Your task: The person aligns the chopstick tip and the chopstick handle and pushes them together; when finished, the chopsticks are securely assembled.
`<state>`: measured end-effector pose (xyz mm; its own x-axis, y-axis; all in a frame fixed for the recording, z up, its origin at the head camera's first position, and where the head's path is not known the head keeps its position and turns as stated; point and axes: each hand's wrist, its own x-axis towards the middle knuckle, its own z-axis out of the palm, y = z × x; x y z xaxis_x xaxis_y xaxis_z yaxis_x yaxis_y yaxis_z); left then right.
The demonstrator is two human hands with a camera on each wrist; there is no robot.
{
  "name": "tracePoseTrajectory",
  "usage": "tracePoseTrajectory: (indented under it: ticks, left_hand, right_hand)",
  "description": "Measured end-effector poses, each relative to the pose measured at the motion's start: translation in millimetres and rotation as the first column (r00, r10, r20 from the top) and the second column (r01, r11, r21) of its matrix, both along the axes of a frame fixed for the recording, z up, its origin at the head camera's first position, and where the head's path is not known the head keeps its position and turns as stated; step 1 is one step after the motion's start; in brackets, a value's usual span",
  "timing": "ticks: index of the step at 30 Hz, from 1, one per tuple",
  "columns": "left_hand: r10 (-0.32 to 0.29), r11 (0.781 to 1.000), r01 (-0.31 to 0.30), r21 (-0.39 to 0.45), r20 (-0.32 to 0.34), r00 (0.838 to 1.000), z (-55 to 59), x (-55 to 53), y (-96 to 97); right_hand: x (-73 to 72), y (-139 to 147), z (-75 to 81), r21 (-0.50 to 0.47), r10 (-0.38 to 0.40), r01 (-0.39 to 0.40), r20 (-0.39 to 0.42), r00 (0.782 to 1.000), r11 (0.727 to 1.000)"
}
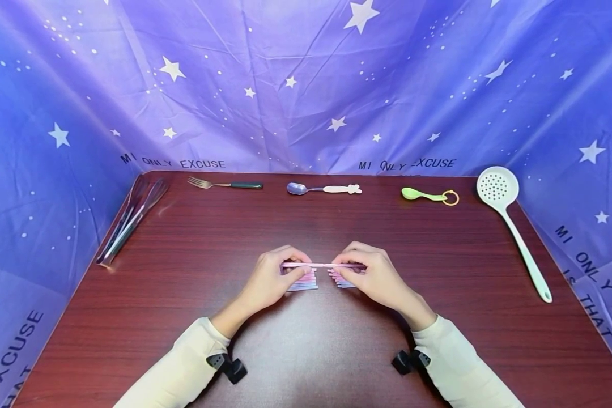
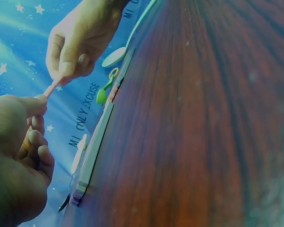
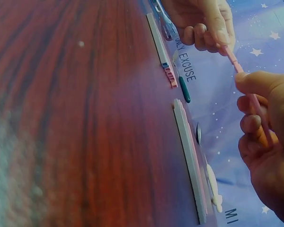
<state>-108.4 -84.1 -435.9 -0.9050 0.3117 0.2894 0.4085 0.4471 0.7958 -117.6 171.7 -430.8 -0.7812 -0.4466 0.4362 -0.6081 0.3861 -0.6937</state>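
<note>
Between thumb and fingers, my left hand (image 1: 275, 276) pinches one end of a thin pink stick (image 1: 313, 264) held level above the table. Its other end is pinched by my right hand (image 1: 377, 277). A joint shows near the stick's middle in the right wrist view, where the stick (image 3: 235, 65) runs down across the right fingers. Whether it is one piece or two meeting ends cannot be told. Below the left hand lies a row of pink-to-blue sticks (image 1: 303, 287); a similar row (image 1: 344, 281) lies under the right hand. The hands partly cover both rows.
Along the back of the brown table (image 1: 316, 351) lie a fork (image 1: 234, 185), a spoon with a white handle (image 1: 336, 189) and a green spoon with a ring (image 1: 423, 195). A white skimmer (image 1: 520, 232) lies at right, a whisk-like utensil (image 1: 132, 224) at left. Starry cloth (image 1: 296, 124) surrounds them.
</note>
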Motion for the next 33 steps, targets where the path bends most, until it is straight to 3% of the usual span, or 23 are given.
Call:
tracePoseTrajectory:
  ticks: [10, 17, 25, 33]
  left_hand:
    - [-0.064, 0.99, 0.058, 0.128, 0.049, 0.997, -1.5, 3.5, 3.7]
    - [-0.092, 0.976, 0.079, 0.204, 0.052, 0.994, -2.5, 6.4, 5.8]
    - [-0.098, 0.976, 0.089, 0.197, 0.04, 0.994, -1.4, 8.1, 4.5]
    - [-0.103, 0.97, 0.098, 0.222, 0.009, 0.995, -2.3, 7.6, 7.3]
  right_hand:
    - [4.6, -0.9, 2.6, -0.09, -0.018, 0.023, 0.055, 0.998, 0.996]
    - [8.0, -5.5, 3.5, -0.164, 0.017, -0.003, 0.082, 0.996, 0.986]
    - [9.4, -7.7, 2.5, -0.185, 0.057, -0.037, 0.1, 0.993, 0.982]
    - [7.3, -9.3, -0.6, -0.22, 0.082, -0.065, 0.066, 0.994, 0.973]
